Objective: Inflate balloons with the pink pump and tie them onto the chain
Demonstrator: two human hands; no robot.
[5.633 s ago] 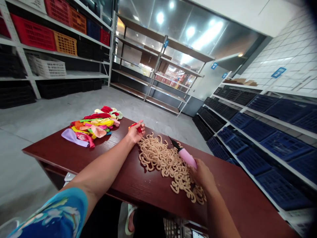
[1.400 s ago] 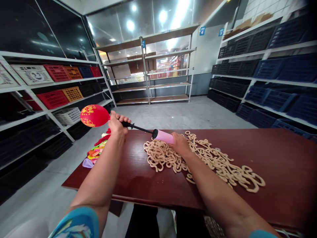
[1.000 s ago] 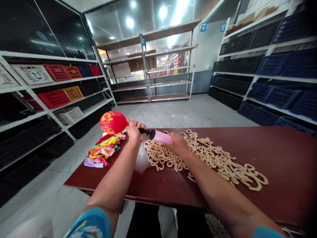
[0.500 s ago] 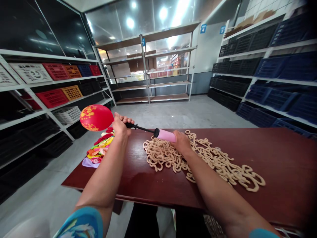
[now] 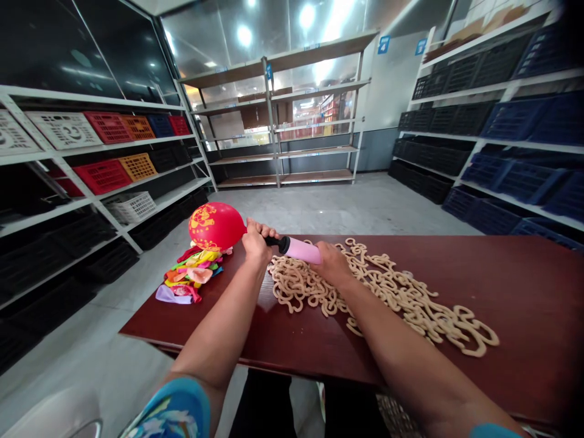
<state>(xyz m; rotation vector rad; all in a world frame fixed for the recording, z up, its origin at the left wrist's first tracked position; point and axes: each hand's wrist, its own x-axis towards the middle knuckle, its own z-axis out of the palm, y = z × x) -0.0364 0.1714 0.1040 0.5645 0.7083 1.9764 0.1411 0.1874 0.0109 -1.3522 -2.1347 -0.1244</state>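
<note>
A pink balloon pump (image 5: 302, 250) with black end parts spans the gap between my hands above the table. My right hand (image 5: 332, 263) is closed around the pink barrel's right end. Around the pump's black left end, my left hand (image 5: 258, 240) is closed, at the neck of an inflated red balloon (image 5: 217, 226) with yellow print. The balloon's mouth is hidden by the fingers. Below the balloon lies a pile of flat, uninflated balloons (image 5: 197, 274) in many colours. Beige curled strips (image 5: 301, 283) are heaped under and beyond the pump and my right hand.
The dark red table (image 5: 292, 347) stretches in front of me, its left corner over the grey floor. Shelves with coloured crates (image 5: 104, 176) line the left side. Dark blue and black crates (image 5: 520, 173) fill racks at right. A metal shelf rack (image 5: 274, 121) stands at the back.
My left hand has moved right, toward my right hand, and the balloon has come with it. The black rod that showed between the hands has slid into the pink barrel.
</note>
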